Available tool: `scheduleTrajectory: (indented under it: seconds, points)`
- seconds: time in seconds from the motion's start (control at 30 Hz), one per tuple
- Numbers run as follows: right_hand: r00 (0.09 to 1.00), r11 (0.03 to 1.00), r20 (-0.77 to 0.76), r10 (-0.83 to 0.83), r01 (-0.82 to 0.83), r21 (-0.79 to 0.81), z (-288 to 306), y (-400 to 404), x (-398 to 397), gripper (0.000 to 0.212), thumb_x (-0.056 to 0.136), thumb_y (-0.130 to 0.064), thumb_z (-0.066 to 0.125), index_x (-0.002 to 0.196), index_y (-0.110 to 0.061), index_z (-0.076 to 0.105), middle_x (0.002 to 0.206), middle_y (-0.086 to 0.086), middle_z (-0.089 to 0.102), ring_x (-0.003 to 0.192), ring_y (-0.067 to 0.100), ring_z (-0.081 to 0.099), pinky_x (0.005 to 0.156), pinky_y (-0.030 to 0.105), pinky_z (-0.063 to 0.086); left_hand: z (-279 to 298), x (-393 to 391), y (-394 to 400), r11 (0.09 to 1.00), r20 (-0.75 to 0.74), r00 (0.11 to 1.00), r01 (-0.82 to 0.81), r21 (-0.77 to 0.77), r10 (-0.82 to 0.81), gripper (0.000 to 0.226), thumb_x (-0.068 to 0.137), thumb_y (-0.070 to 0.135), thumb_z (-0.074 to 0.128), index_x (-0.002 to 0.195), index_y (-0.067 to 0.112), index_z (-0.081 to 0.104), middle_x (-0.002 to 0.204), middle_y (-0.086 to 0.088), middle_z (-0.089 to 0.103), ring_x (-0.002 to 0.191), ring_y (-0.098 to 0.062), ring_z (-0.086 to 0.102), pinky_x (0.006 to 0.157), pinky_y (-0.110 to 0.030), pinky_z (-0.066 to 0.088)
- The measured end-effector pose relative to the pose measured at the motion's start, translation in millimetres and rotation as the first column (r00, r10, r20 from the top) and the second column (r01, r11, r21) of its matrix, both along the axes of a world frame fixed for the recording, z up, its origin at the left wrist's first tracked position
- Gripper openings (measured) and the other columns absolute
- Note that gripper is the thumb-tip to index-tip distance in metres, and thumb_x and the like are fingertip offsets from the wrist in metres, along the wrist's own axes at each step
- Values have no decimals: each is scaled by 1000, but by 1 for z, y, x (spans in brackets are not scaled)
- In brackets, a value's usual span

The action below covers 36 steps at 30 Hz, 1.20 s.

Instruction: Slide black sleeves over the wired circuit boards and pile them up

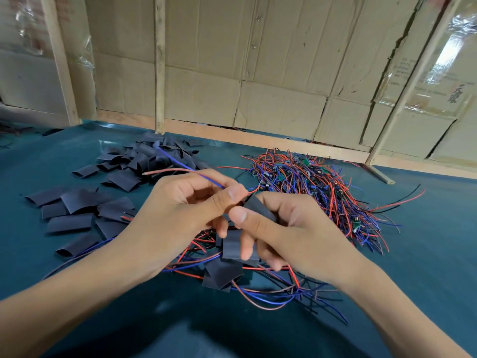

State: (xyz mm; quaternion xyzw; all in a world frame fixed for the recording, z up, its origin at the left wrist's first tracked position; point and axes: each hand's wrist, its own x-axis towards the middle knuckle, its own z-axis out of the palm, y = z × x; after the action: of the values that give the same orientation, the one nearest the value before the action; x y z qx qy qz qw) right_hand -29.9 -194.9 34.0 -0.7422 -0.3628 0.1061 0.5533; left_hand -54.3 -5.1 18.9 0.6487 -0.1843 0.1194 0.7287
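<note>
My right hand [289, 228] pinches a black sleeve [259, 206] between thumb and fingers at the middle of the view. My left hand [180, 205] pinches the red and blue wires [180, 169] of a circuit board right at the sleeve's mouth; the board itself is hidden behind my fingers. The wire ends stick out to the upper left. Below my hands lies a pile of sleeved boards [227, 270] with trailing wires. Loose black sleeves [77, 208] lie at the left, with more heaped [152, 158] behind. A tangle of bare wired boards [309, 182] sits at the right.
The work surface is a teal mat [426, 254]. Cardboard panels [258, 73] and wooden posts [160, 63] close off the back. A wooden strip [382, 174] lies on the mat at the far right.
</note>
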Motion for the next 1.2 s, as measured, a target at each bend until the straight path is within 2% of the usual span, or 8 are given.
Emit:
scheduleTrajectory:
  seconds: [0.17,0.33,0.53,0.67,0.8,0.9,1.0,1.2]
  points:
    - [980,990,165,-111,124,-68,-6,3,-3,34,94,-40,66,84,-8,62,61,-1,67,42,8,57,44,20,44,0,2,1,994,-49,999,-25,-110,20,18,74,27,80,81,11,77,80,-14,66,63,-27,56,49,-25,44]
    - [896,952,388,-218,283,-117,-8,4,-1,54,90,-55,61,80,-2,55,68,20,58,61,36,53,59,54,48,-2,2,0,984,-82,996,24,-174,-39,22,74,29,72,85,10,76,86,-10,68,64,-20,62,48,-27,45]
    - [880,950,427,-208,285,-124,-14,-2,8,34,90,-39,68,78,-10,57,65,11,53,63,28,43,56,40,38,-1,3,4,995,-128,989,84,59,-76,33,66,15,86,98,15,75,83,-11,69,60,-29,56,54,-29,49]
    - [970,992,240,-37,65,-111,-8,-3,9,14,94,-17,71,107,-12,68,91,4,71,84,29,63,80,47,52,-1,6,6,998,-125,990,58,-5,-58,26,68,9,81,92,9,73,86,-25,68,64,-32,61,56,-31,52]
    - [998,999,-52,22,-21,28,0,-7,11,42,93,-15,63,133,-6,60,84,1,66,66,16,56,56,28,48,-1,7,8,995,-100,994,38,-89,-47,27,60,9,85,86,10,76,78,-18,63,66,-26,62,56,-29,52]
    - [967,985,-255,-9,52,162,2,-10,16,29,87,-14,70,113,-3,69,79,15,65,58,22,56,44,29,44,-1,9,10,986,-104,993,28,-166,-46,26,62,14,81,87,11,77,71,-10,62,66,-20,63,57,-28,52]
    - [962,981,-265,-66,111,156,2,-12,19,20,81,-20,72,91,-2,72,71,14,65,47,19,54,39,23,39,-2,10,12,990,-107,992,55,-129,-69,38,65,13,81,102,12,77,79,-10,63,68,-21,63,61,-29,54]
    - [959,977,-282,-28,86,196,2,-13,17,17,80,-25,77,78,-9,75,68,13,65,45,19,53,36,22,34,-1,10,20,998,-58,998,24,52,-21,44,63,14,91,104,23,77,81,-6,73,66,-26,71,67,-30,59]
